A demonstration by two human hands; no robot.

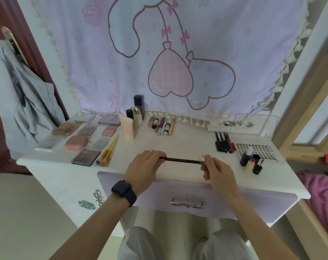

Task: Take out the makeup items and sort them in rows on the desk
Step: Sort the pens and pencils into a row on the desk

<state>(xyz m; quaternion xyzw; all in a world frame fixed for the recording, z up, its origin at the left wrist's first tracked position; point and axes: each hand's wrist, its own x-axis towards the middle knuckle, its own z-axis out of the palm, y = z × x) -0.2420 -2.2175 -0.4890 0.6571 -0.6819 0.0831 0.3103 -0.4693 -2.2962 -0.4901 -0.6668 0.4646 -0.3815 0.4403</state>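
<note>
A pale lilac cloth (pixel 234 34) printed with heart balloons hangs behind a white desk (pixel 187 143), whose lilac drawer front (pixel 159 196) faces the person; a grey garment (pixel 28 94) hangs at the far left. On the desk's left part lie flat compacts and palettes in rows, among them a pink compact (pixel 76 142) and a dark eyeshadow palette (pixel 86 157) at the front. The left hand (pixel 144 166), with a dark watch (pixel 124 193) on its wrist, curls its fingers round one end of a thin black pencil (pixel 182 160), and the right hand (pixel 217 169) pinches the other end, so the pencil lies level across the front middle of the desk; whether it touches the top cannot be told. At the back stand bottles (pixel 136 115) beside a peach tube (pixel 128 128), with a row of lip tubes (pixel 162 125) to their right. Yellow-handled brushes (pixel 108 152) lie just right of the palettes. On the right are a row of dark pencils (pixel 225 142), a lash tray (pixel 257 150) and a cluster of small bottles (pixel 251 162)
</note>
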